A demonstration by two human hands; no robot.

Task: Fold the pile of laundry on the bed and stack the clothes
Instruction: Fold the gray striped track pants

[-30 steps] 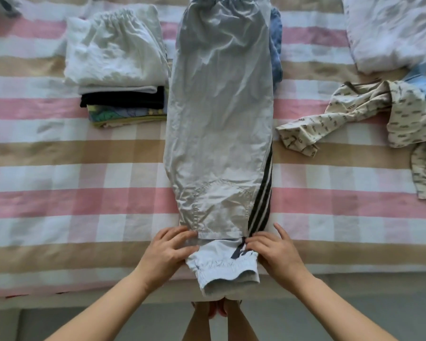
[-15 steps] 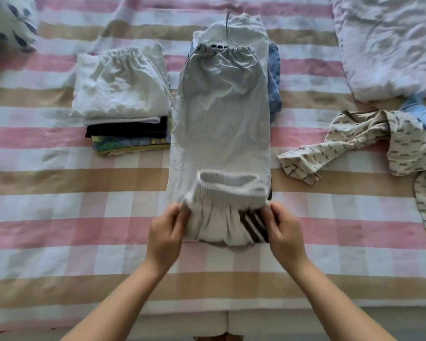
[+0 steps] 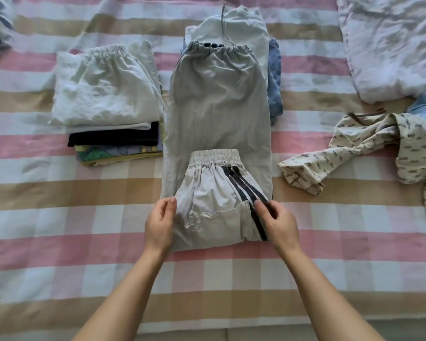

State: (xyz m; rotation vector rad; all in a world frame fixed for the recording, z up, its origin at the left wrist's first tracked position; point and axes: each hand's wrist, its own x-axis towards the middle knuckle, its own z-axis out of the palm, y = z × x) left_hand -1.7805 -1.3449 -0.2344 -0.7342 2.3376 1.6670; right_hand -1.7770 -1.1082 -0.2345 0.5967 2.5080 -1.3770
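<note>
The grey trousers [image 3: 219,102] lie lengthways on the bed [image 3: 59,217], cuff end folded up over the legs. The right hand [image 3: 278,220] pinches the striped edge. The left hand [image 3: 160,222] curls loosely at the other edge, and I can't tell if it grips. Uneven pulling could skew the fold or nudge the folded stack [image 3: 108,94] just beside.

two hands [image 3: 159,223] [image 3: 279,222], one grey trousers [image 3: 217,107], one folded stack [image 3: 103,89] — one duvet [image 3: 391,45]

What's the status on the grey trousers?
Left hand and right hand at the sides of the fold, grip unclear. Grey trousers laid out on the bed, lower end folded up once. Waist end overlaps other clothes; folded stack sits left.
</note>
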